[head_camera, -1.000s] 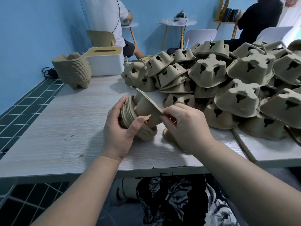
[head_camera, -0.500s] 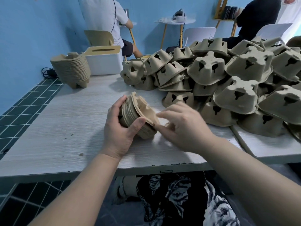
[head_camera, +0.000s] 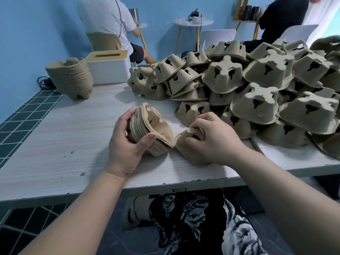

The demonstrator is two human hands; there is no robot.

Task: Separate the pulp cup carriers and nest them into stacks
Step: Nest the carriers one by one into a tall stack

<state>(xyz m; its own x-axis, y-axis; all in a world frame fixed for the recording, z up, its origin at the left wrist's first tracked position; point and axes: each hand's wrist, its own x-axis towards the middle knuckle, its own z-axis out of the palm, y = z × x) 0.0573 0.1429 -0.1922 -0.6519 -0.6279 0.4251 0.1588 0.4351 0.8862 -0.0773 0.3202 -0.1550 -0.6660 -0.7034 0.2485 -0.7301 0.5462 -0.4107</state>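
My left hand (head_camera: pixel 127 144) grips a small nested stack of brown pulp cup carriers (head_camera: pixel 152 129), tipped on its side on the wooden table (head_camera: pixel 64 144), thumb on the near rim and fingers round the far side. Just to its right, my right hand (head_camera: pixel 213 138) has its fingers curled into the holes of a separate carrier (head_camera: pixel 185 146) that lies on the table, its edge close to the stack. A large heap of loose carriers (head_camera: pixel 257 89) fills the table's right half. A tall finished stack (head_camera: pixel 70 78) stands at the far left corner.
A white tissue box with a tan lid (head_camera: pixel 108 67) sits beside the finished stack. Two people (head_camera: pixel 108 21) sit with their backs to me at small tables beyond. A seam between two tabletops (head_camera: pixel 256 146) runs under the heap. Small pulp crumbs lie on the table.
The carrier my right hand was fitting onto the stack now sits nested on it. My right hand has moved down and right onto another carrier lying on the table.
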